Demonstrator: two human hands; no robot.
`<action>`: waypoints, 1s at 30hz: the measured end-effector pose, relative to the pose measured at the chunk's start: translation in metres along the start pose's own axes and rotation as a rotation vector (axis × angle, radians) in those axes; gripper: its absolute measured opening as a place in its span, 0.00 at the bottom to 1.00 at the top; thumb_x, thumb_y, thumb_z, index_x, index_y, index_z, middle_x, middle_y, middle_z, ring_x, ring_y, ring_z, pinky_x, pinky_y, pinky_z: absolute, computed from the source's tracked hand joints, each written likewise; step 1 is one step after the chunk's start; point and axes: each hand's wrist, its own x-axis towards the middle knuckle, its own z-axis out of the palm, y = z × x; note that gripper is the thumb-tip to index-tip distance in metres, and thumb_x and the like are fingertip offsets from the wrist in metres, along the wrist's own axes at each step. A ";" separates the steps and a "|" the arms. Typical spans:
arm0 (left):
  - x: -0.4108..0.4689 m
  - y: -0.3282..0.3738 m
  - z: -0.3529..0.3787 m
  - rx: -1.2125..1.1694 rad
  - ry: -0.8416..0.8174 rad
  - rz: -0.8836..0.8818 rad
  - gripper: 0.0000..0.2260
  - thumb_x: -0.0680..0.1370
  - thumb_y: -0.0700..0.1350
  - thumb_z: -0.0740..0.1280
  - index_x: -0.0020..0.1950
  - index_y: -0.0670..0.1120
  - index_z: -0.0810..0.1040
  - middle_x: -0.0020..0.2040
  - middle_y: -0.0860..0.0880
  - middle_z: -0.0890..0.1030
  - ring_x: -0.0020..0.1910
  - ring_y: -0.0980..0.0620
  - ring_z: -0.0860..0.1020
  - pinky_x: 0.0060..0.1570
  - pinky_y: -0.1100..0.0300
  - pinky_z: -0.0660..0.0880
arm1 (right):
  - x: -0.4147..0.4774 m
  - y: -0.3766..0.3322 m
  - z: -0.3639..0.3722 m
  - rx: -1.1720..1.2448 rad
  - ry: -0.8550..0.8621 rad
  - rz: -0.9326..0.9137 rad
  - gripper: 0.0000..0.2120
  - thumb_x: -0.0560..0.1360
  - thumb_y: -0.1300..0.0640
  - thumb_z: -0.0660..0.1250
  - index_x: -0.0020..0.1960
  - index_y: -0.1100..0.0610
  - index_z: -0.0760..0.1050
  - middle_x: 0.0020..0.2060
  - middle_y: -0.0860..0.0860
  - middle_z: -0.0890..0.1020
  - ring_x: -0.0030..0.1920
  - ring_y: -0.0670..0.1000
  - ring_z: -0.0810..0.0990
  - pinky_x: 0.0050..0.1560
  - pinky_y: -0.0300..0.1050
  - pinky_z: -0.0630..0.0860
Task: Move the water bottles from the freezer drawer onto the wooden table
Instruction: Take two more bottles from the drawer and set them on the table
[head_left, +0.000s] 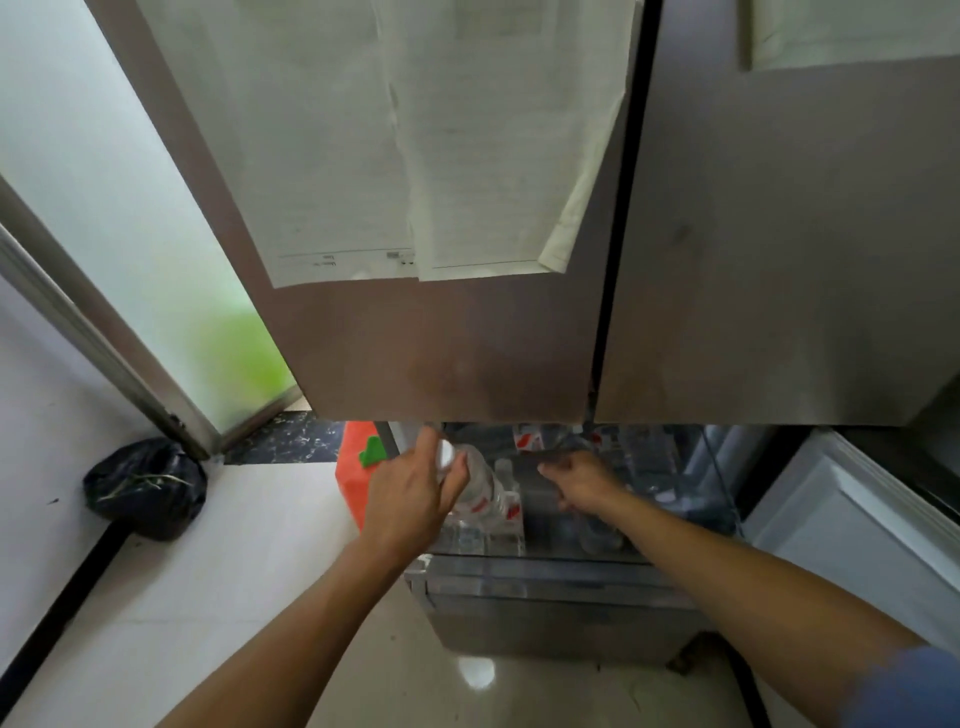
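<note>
Pale floor tiles (249, 545) fill the near left of the scene, with one black rubbish bag (145, 486) slumped against the white wall on the far left, next to a frosted glass door (119, 234). Two brownish fridge doors (457, 353) loom over everything up top, and the left one has two paper sheets (363, 156) stuck on it side by side; a third sheet peeks in at the top right.

Down below, the freezer drawer (545, 587) is pulled out toward the camera. It's packed with clear water bottles with red-and-white labels, but they're see-through and overlapping, so honestly can't get a solid count, at least four or five labels show. One orange bag (353, 467) with a green mark sits on the floor just left of the drawer.

Left hand (410, 499) is wrapped around the neck of one water bottle (480, 488), white cap poking out above the fingers, with the bottle tilted over the drawer's left side. Right hand (582, 480) is reaching down into the middle of the drawer, fingers curled among the bottles, but can't tell if it's actually got hold of one. No wooden table in view.
</note>
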 end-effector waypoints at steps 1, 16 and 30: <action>-0.001 -0.003 -0.007 0.008 0.005 -0.010 0.15 0.79 0.55 0.60 0.56 0.45 0.72 0.42 0.46 0.81 0.32 0.54 0.72 0.30 0.69 0.65 | 0.004 0.005 -0.001 -0.118 0.013 -0.009 0.13 0.78 0.47 0.64 0.39 0.54 0.76 0.36 0.55 0.81 0.40 0.56 0.81 0.45 0.52 0.80; -0.040 -0.051 -0.021 0.027 -0.033 -0.006 0.14 0.78 0.58 0.59 0.54 0.49 0.70 0.33 0.50 0.80 0.25 0.55 0.70 0.29 0.64 0.64 | 0.071 -0.005 0.103 -0.289 -0.008 0.160 0.32 0.76 0.36 0.60 0.68 0.59 0.66 0.60 0.57 0.77 0.56 0.58 0.78 0.49 0.45 0.74; -0.024 -0.044 -0.009 0.022 -0.134 0.063 0.13 0.78 0.57 0.62 0.52 0.49 0.73 0.36 0.52 0.77 0.30 0.52 0.73 0.35 0.56 0.74 | 0.033 0.025 0.032 0.356 0.219 0.317 0.13 0.68 0.53 0.76 0.46 0.58 0.76 0.44 0.55 0.84 0.40 0.52 0.82 0.46 0.47 0.80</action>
